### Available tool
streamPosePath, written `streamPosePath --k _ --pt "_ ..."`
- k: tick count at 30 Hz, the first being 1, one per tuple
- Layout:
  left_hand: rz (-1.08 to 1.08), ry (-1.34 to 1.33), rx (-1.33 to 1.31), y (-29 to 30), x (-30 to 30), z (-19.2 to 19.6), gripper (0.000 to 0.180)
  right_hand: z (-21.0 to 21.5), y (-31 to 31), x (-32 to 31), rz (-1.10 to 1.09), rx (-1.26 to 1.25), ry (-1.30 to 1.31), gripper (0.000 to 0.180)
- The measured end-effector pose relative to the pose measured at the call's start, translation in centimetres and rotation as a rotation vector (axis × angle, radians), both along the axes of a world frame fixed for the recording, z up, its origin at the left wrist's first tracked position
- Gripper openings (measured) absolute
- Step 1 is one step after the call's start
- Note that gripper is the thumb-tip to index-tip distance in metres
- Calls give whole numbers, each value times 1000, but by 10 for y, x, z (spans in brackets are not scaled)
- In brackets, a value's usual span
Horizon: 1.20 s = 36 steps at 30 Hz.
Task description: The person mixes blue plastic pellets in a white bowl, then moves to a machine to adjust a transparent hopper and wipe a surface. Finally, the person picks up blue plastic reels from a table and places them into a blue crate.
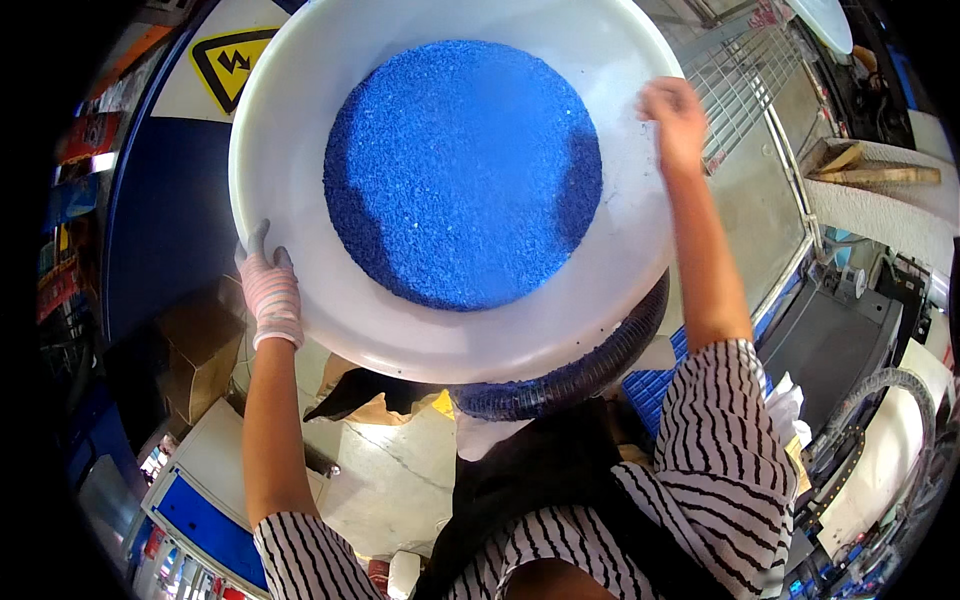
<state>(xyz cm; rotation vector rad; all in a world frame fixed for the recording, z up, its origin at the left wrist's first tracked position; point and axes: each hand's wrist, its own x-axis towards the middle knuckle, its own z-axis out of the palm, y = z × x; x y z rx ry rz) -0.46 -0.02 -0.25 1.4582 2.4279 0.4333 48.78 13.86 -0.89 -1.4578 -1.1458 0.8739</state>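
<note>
A wide, smooth white plastic basin (290, 150) is filling the middle, holding a round bed of coarse blue granules (465, 175). The left hand (270, 290), wearing a striped knit glove, is touching its left rim; the bare right hand (672, 115), blurred, is curling at the right rim. Whether either is gripping, I cannot tell. A ribbed dark hose (570, 378) is curving beneath the near rim; a flat blue panel (165, 220) is standing left, a wire grid (745, 85) lying far right.
</note>
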Motion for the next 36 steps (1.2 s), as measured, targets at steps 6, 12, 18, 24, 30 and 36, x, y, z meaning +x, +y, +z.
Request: streamPosePath --k 6,12,18,24,30,36 --pt "36 19 -31 -1 0 0 46 -22 -96 155 -326 -6 -569 26" --pt "72 -32 -73 7 6 5 46 -102 -173 190 -454 -355 -805 73" --pt "61 -45 -35 1 3 1 47 -5 -72 60 -225 236 -756 59" --pt "60 -62 -50 0 1 3 45 -1 7 -34 152 291 -651 39" --pt "18 -53 -20 5 3 4 45 -120 67 -3 580 -340 -991 22" --pt "31 -44 -10 1 -3 -1 45 -177 12 -24 1037 -1073 -645 18"
